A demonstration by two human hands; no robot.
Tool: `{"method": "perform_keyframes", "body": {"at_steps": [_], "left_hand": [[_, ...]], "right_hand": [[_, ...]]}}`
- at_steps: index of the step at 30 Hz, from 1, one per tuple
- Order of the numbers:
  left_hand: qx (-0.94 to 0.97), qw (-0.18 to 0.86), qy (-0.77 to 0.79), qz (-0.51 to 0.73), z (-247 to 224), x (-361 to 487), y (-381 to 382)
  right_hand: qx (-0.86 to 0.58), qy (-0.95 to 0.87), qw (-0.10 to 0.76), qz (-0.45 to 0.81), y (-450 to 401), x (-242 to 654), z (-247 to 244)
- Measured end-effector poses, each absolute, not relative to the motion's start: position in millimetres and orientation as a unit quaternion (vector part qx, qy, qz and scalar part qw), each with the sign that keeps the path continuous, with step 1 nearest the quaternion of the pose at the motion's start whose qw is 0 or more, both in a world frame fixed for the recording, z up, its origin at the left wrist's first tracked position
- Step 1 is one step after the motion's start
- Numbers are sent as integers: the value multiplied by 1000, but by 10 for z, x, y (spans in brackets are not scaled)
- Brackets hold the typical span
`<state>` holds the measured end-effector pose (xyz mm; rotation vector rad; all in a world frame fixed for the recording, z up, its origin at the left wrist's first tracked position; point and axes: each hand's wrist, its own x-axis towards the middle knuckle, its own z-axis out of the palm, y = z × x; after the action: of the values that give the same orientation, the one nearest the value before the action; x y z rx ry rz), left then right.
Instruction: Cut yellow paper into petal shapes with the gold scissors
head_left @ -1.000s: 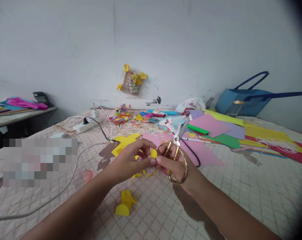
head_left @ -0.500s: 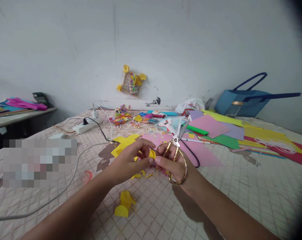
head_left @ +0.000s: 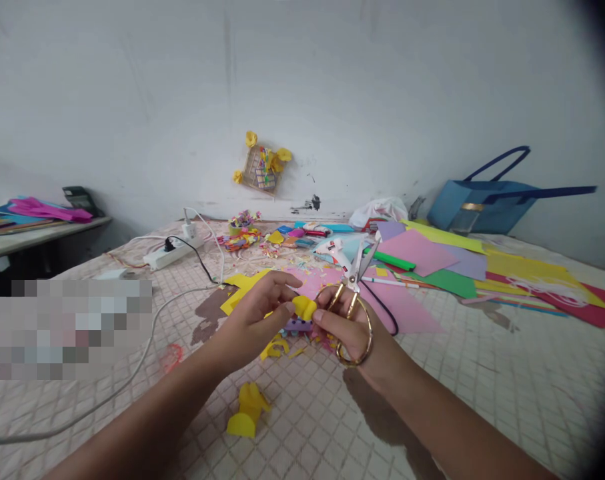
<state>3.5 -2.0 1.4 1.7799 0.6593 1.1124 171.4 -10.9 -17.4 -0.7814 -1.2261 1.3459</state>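
Observation:
My right hand pinches a small curved yellow paper piece between thumb and finger. Gold-handled scissors hang on the same hand, their blades apart and pointing up and away. Just left of the paper, my left hand has its fingers bent and apart, the thumb tip close to the paper's edge; whether it touches I cannot tell. Below the hands, a purple dotted item shows in part. Yellow paper scraps lie beneath, and a cluster of cut yellow pieces rests nearer to me.
A glue gun stands behind the scissors, beside a green stick. Coloured paper sheets and a blue bag fill the right. At left are a power strip and a white cable across the table.
The left fingers have moved off the yellow piece, which shows more fully now in the right hand's pinch. The purple dotted item has come into sight below it.

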Motion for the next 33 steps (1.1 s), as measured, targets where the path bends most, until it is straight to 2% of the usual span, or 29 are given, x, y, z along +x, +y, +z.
{"method": "perform_keyframes", "body": {"at_steps": [5, 12, 16, 28, 33], "left_hand": [[722, 388, 328, 470, 84, 57, -43], [672, 482, 309, 470, 63, 79, -93], [677, 493, 293, 461, 29, 110, -91], [729, 411, 310, 451, -43, 79, -70], [735, 371, 318, 470, -67, 76, -67]], "right_hand": [[-346, -525, 549, 551, -114, 1711, -159], [-347, -531, 537, 556, -48, 1682, -237], [-352, -546, 522, 553, -57, 1658, -266], [-402, -594, 532, 450, -79, 1702, -183], [-397, -605, 506, 470, -144, 1670, -158]]}}
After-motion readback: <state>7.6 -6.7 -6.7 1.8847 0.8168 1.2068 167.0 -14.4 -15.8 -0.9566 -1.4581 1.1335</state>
